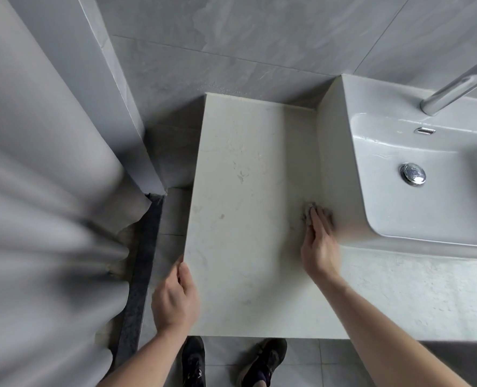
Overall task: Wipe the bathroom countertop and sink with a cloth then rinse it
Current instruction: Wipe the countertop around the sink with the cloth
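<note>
A pale stone countertop (245, 219) fills the middle of the head view. A white rectangular sink (340, 152) stands on it at the right, with a chrome drain plug (412, 174) in its basin. My right hand (319, 241) lies flat on a small grey cloth (307, 212), pressing it on the counter against the sink's left wall. Most of the cloth is hidden under my fingers. My left hand (176, 297) grips the counter's left edge near the front corner.
A chrome faucet (455, 88) reaches over the sink at the upper right. Grey tiled wall runs behind the counter. A grey curtain (41, 191) hangs at the left. My two dark shoes (231, 361) stand on the tiled floor below the counter's front edge.
</note>
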